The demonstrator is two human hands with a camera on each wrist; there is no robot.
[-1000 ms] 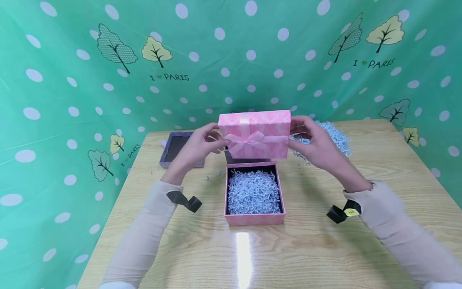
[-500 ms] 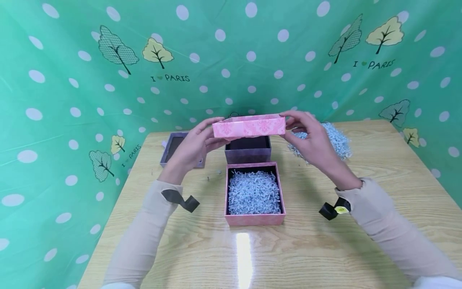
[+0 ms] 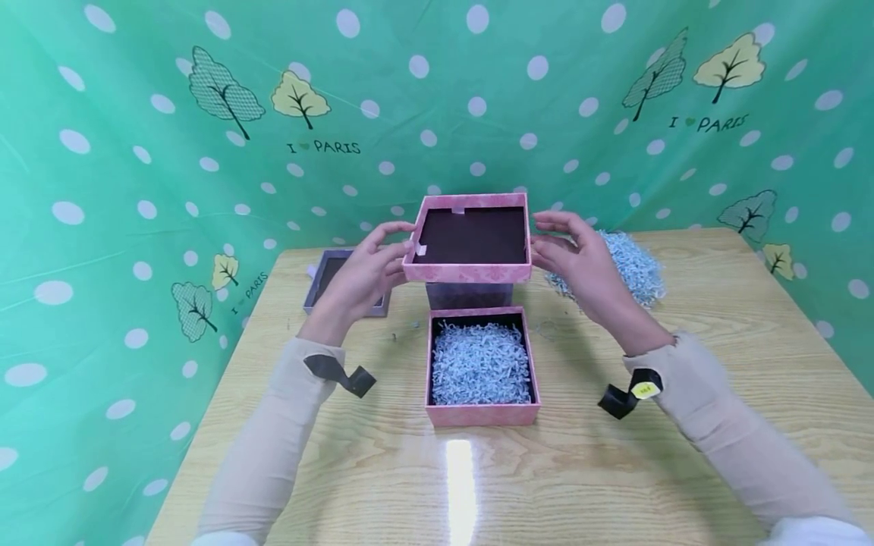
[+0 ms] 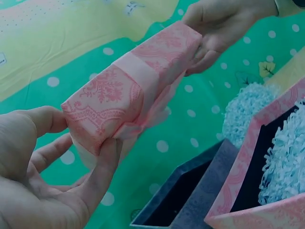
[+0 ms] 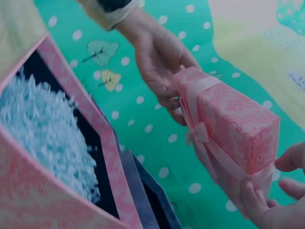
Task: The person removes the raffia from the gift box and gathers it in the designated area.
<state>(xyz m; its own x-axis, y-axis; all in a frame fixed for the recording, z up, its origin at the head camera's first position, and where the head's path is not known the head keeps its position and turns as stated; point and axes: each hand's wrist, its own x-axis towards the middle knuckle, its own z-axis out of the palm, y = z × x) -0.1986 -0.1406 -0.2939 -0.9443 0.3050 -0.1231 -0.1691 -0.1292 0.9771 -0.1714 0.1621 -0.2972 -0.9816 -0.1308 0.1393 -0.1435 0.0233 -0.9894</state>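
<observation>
Item 1: pink, damask-patterned rectangular box lid (image 3: 473, 236). Held off the table, beyond the pink box and overlapping the dark box behind it in my head view. Its hollow, black-lined side is turned toward my head camera, showing two small pale tabs at the edges; my wrist views show the outer side, with a pale pink ribbon bow (image 5: 199, 133).

Item 2: left hand (image 3: 358, 277). I see its thumb and fingers pinching the lid's left end, the thumb beside the bow.

Item 3: right hand (image 3: 583, 265). Thumb and fingertips pinch the lid's right end; I read this best from the right wrist.

Item 4: pink patterned square box base (image 3: 483, 415), black inside, upright, holding crinkled pale blue paper shred (image 3: 480, 364).

Item 5: dark purple-grey box (image 3: 469, 295), just behind the base, partly hidden by the lid.

Item 6: purple-grey shallow lid (image 3: 331, 274), dark inside, hollow side up, near the left hand and partly covered by it.

Item 7: loose heap of pale blue shred (image 3: 633, 265), behind the right hand.

Setting: light wood-grain table (image 3: 369, 470); green curtain with white dots (image 3: 437, 98), printed with trees.
</observation>
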